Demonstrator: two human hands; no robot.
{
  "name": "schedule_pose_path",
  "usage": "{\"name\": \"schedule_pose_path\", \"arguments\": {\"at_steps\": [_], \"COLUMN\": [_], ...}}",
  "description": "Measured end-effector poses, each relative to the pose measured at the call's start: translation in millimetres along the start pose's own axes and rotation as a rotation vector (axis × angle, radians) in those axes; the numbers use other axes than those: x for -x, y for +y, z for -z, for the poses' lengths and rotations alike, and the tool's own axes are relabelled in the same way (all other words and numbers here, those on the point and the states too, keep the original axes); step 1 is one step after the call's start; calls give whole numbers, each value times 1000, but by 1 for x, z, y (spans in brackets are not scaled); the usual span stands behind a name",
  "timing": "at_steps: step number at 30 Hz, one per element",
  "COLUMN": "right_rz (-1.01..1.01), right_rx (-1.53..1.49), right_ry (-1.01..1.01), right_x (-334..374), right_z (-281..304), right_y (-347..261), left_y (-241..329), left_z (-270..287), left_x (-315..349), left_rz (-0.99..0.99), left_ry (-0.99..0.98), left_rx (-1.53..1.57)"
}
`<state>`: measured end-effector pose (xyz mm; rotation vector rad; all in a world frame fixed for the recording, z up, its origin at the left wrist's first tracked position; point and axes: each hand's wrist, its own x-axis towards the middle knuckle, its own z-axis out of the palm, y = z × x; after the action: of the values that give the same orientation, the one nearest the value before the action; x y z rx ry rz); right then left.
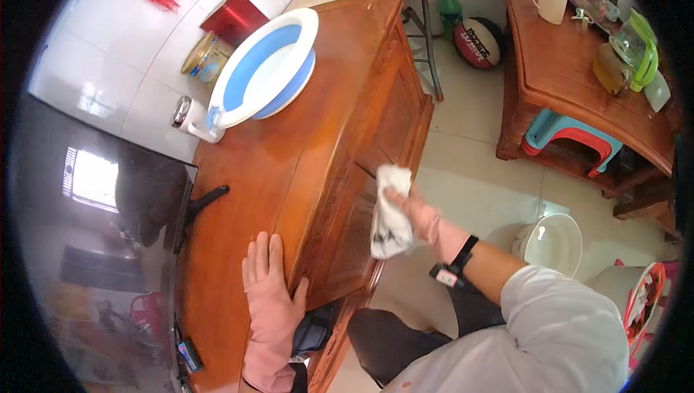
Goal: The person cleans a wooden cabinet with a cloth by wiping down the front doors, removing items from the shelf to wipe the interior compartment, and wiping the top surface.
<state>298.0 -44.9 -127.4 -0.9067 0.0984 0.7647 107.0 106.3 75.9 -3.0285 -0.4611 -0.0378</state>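
Note:
My right hand (418,212), in a pink glove, grips a white cloth (389,214) and presses it against the front panel of a reddish wooden cabinet (347,198). The cloth hangs down from my fingers. My left hand (269,277), also in a pink glove, lies flat with fingers spread on the cabinet top (289,154), near its front edge. A black watch sits on my right wrist.
A blue and white basin (266,68) stands on the cabinet top by the wall, with a tin and a white mug beside it. A dark TV screen (101,248) is at left. A white bucket (553,243), low wooden table (571,68), plastic stools and a ball are on the floor at right.

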Motion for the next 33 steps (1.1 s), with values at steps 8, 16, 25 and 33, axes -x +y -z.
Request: {"name": "schedule_pose_path", "arguments": {"at_steps": [8,16,25,33], "right_rz": [186,820,621,804], "right_rx": [-344,534,368,756], "right_ry": [-79,332,401,308], "right_x": [-36,-85,-161,-127], "right_z": [-30,-66,-33,-25], "right_y": [-83,-83,-166,-130], "left_y": [-9,-5,-3,-8], "left_z": [-1,3,8,1], "left_x": [4,5,2,7], "left_rz": [8,39,40,7], "left_ry": [6,-64,-131,-111], "left_rx": [18,15,-65,-56]}}
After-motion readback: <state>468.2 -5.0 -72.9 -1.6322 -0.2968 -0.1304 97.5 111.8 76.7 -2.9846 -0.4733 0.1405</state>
